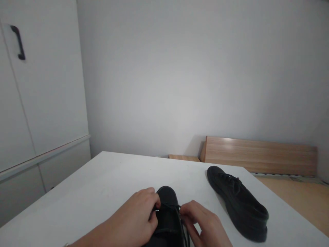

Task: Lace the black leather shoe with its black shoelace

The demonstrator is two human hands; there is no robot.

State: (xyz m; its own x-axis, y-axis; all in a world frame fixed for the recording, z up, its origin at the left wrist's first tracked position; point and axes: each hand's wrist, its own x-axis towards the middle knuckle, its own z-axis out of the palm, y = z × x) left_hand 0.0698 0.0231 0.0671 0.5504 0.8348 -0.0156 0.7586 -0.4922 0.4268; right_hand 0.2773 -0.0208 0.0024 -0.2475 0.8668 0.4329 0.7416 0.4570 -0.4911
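A black lace-up shoe (168,219) stands on the white table (102,185) at the bottom middle, toe pointing away from me. My left hand (140,214) pinches a black lace on the shoe's left side. On the right side, my right hand (203,221) pinches the other lace end (177,206), which stretches thin between the two hands. The heel of this shoe is cut off by the picture's lower edge. A second black shoe (238,202) lies laced on the table to the right, apart from both hands.
White cabinet doors (38,96) with a dark handle (18,43) stand at the left. A plain wall runs behind the table. A wooden board (259,154) leans low against it at the back right, beside a wooden floor (295,199).
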